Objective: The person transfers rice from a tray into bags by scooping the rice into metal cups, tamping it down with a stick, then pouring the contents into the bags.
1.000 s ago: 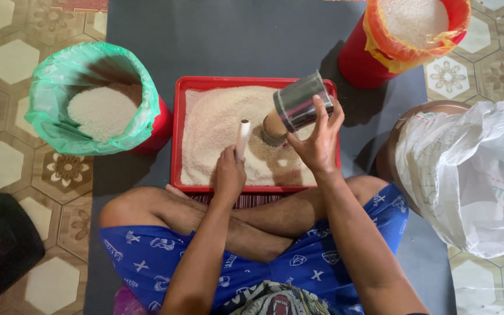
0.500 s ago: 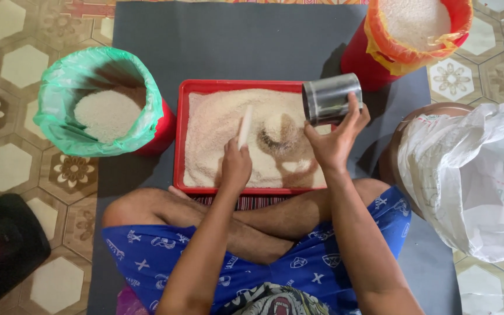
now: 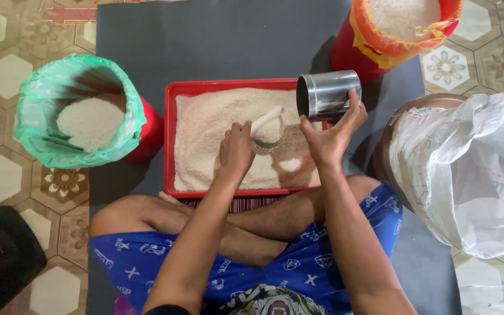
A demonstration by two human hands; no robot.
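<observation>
Head view: a green-lined bucket (image 3: pixel 80 114) of rice stands far left. In the red tray (image 3: pixel 170 140) of rice, the left hand (image 3: pixel 235 153) closes its fingers on a white scoop (image 3: pixel 266 119). Just right, the right hand (image 3: pixel 329 137) grips a steel cup (image 3: pixel 328 95), tilted sideways above the tray's far-right corner.

Rice tray, tin cup and white scoop as I see them.

The red tray (image 3: pixel 170 140) lies flat on the mat, filled with pale rice (image 3: pixel 211 134) with a dug hollow right of centre. My white scoop (image 3: pixel 265 119) slants toward 2 o'clock over that hollow. My shiny metal cup (image 3: pixel 329 95) is tipped on its side, mouth toward 9 o'clock, above the tray's 2 o'clock corner.
</observation>
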